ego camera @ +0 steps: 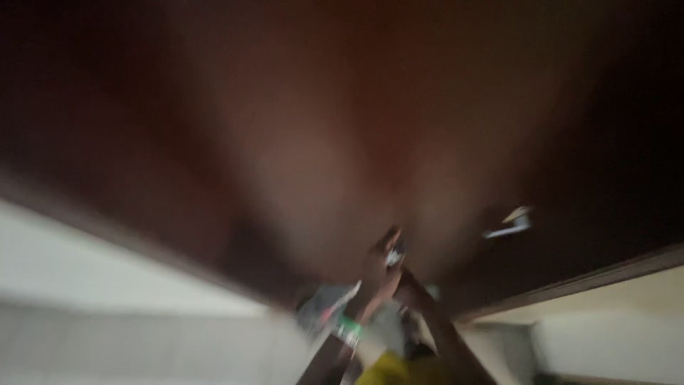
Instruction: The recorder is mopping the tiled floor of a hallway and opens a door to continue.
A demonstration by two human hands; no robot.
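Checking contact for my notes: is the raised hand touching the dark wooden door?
Cannot tell. In the blurred head view the raised hand overlaps the door, showing neither contact nor gap.

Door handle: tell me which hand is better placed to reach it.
Probably the right hand: it lies nearer the door handle. The left hand seems to hold a small pale object, though blur hides detail.

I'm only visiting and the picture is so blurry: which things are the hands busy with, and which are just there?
In hand:
- left hand, raised, gripping a small blurred pale object
- right hand, close beside it

Just there:
- dark brown wooden door
- silvery metal door handle
- pale wall
- blurred yellow thing near the bottom edge
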